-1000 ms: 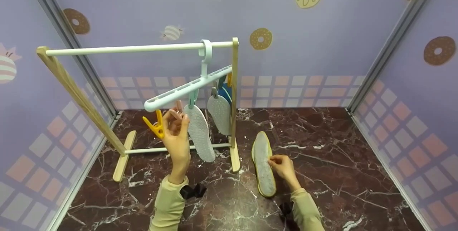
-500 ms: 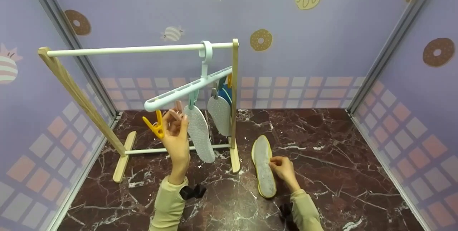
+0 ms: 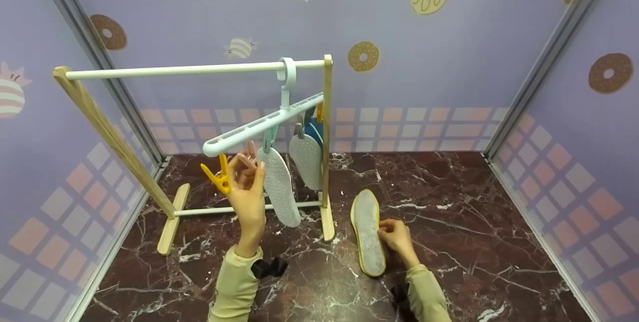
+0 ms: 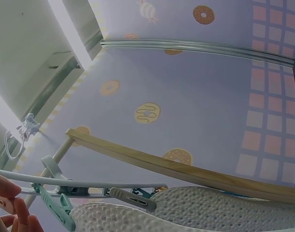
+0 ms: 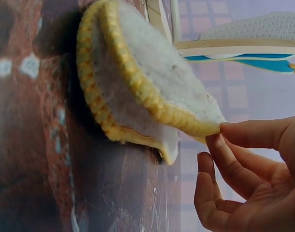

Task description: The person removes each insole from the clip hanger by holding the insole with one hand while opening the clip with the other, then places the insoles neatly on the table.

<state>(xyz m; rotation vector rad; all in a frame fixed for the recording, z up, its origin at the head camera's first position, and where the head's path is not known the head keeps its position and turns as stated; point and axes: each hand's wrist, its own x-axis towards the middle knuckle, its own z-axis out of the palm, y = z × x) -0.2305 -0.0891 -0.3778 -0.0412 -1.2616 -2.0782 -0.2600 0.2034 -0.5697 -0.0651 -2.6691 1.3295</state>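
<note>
My left hand is raised under the front end of the white hanger. Its thumb and fingers pinch a pink clothespin, partly hidden by the fingers. A yellow clothespin hangs just left of that hand. Close on its right, a green clothespin bears a white dotted insole. Down on the table, my right hand pinches the right edge of a grey, yellow-edged fleecy insole. The right wrist view shows this edge lifted off a second, similar insole beneath it.
The hanger hooks over the top bar of a wooden rack. Farther back on it, a grey clothespin holds another white insole. Something blue hangs behind the rack's right post. Patterned walls surround the dark marbled tabletop.
The yellow-edged insole has shifted slightly toward me, and my right hand's fingertips have moved a little back toward its right edge. My left hand keeps its pinch nearly still.
</note>
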